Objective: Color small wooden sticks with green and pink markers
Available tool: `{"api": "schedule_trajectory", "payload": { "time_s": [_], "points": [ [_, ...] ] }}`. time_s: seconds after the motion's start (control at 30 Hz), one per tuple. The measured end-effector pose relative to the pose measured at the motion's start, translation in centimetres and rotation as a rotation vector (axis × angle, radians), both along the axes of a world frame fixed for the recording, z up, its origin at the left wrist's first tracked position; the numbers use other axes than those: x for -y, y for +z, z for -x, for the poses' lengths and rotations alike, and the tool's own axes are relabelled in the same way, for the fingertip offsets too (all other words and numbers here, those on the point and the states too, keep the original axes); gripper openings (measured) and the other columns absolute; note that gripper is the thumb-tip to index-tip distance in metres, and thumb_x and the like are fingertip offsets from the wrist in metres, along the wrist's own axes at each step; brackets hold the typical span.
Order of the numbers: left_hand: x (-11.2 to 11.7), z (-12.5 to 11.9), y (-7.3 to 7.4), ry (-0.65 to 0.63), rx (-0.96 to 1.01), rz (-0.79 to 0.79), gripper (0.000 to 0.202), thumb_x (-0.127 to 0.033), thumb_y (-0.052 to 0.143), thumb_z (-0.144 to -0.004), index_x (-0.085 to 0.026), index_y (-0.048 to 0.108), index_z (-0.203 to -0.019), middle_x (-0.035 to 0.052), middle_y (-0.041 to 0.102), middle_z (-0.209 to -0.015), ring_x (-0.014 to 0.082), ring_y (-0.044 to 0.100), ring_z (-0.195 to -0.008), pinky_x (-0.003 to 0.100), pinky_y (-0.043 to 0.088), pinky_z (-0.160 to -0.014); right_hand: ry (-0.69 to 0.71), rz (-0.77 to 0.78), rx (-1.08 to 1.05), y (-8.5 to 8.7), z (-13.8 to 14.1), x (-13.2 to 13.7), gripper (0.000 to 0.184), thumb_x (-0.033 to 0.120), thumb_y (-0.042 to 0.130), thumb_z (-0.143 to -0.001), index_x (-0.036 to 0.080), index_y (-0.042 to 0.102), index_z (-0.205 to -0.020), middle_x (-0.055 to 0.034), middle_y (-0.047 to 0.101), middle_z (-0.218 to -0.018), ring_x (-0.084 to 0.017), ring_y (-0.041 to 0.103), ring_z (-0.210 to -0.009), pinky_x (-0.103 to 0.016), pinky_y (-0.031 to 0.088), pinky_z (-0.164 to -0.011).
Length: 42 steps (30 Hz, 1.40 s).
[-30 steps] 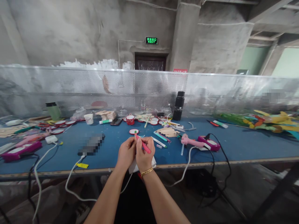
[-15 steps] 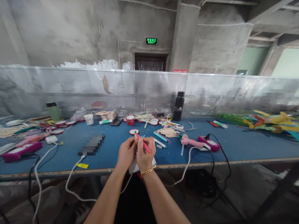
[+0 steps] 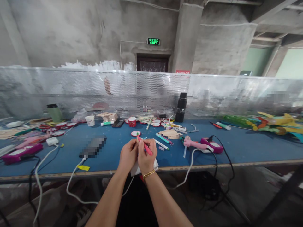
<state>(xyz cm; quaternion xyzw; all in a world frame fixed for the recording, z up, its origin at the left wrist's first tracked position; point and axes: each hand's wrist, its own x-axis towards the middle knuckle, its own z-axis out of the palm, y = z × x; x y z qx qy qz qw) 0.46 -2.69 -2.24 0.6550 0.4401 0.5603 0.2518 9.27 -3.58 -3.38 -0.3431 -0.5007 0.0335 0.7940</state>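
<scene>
My right hand (image 3: 147,157) is closed around a pinkish-red marker pen (image 3: 148,149), its tip end angled up and to the left. In my left hand (image 3: 128,154), fingers pinch a small wooden craft stick (image 3: 137,135) whose upper end is green. The pen's tip meets or nearly meets the stick; fingers hide the exact contact. Beneath both hands a white sheet or cloth (image 3: 135,170) shows at the table edge. Just beyond lies a red-rimmed white disc (image 3: 135,133). A white pen with a green end (image 3: 162,144) rests right of my right hand.
Loose wooden sticks (image 3: 170,134) and a pink glue gun (image 3: 196,144) with cables lie to the right. A black bottle (image 3: 181,108) stands at the back. Leftward are a phone (image 3: 93,147) on a white cable and a paper cup (image 3: 90,121). A perforated metal screen (image 3: 123,91) closes the far side.
The marker pen and my right hand have shifted very slightly left. My left hand stays nearly in place, and the table is unchanged.
</scene>
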Motion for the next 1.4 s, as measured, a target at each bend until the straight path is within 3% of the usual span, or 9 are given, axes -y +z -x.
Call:
{"api": "schedule_trajectory", "payload": {
  "time_s": [0.4,0.77,0.97,1.17,1.4],
  "points": [
    [0.25,-0.08,0.35,0.005,-0.028,-0.015,0.024,-0.038,0.058,-0.090,-0.019,0.071,-0.081,-0.0006,0.065,-0.073,0.0155,0.054,-0.071,0.024,0.042,-0.068,0.006,-0.011,0.000,0.02,0.01,0.02,0.018,0.034,0.057,-0.098,0.022,0.056,-0.085,-0.0005,0.062,-0.080,-0.017,0.060,-0.074,-0.033,0.048,-0.073],
    [0.37,-0.13,0.41,0.011,-0.010,-0.002,0.024,-0.038,0.059,-0.089,-0.019,0.070,-0.081,-0.0010,0.065,-0.073,0.0153,0.053,-0.070,0.024,0.040,-0.065,0.024,-0.007,-0.019,-0.01,0.06,0.00,0.018,0.035,0.057,-0.098,0.022,0.056,-0.084,-0.0006,0.061,-0.080,-0.017,0.060,-0.074,-0.034,0.048,-0.074],
    [0.31,-0.05,0.42,0.028,-0.040,0.002,0.027,-0.042,0.058,-0.090,-0.020,0.068,-0.079,-0.0025,0.058,-0.065,0.0144,0.047,-0.062,0.024,0.033,-0.056,-0.024,0.038,-0.048,-0.13,-0.06,-0.11,0.020,0.035,0.057,-0.098,0.022,0.056,-0.084,-0.0006,0.061,-0.079,-0.017,0.058,-0.074,-0.033,0.048,-0.074],
    [0.53,-0.17,0.57,0.032,-0.026,0.009,0.028,-0.042,0.058,-0.089,-0.019,0.066,-0.075,-0.0011,0.062,-0.070,0.0147,0.049,-0.066,0.024,0.036,-0.060,-0.009,0.032,-0.034,-0.24,0.02,-0.16,0.019,0.036,0.057,-0.098,0.022,0.056,-0.085,-0.0005,0.061,-0.079,-0.017,0.058,-0.074,-0.033,0.048,-0.073],
    [0.47,-0.12,0.55,0.022,-0.025,0.002,0.029,-0.044,0.059,-0.089,-0.020,0.063,-0.072,-0.0023,0.056,-0.064,0.0143,0.045,-0.061,0.024,0.033,-0.056,-0.020,0.041,-0.054,-0.38,0.01,-0.31,0.019,0.035,0.057,-0.098,0.022,0.055,-0.084,-0.0003,0.061,-0.079,-0.017,0.058,-0.074,-0.032,0.048,-0.073]
  ]
}}
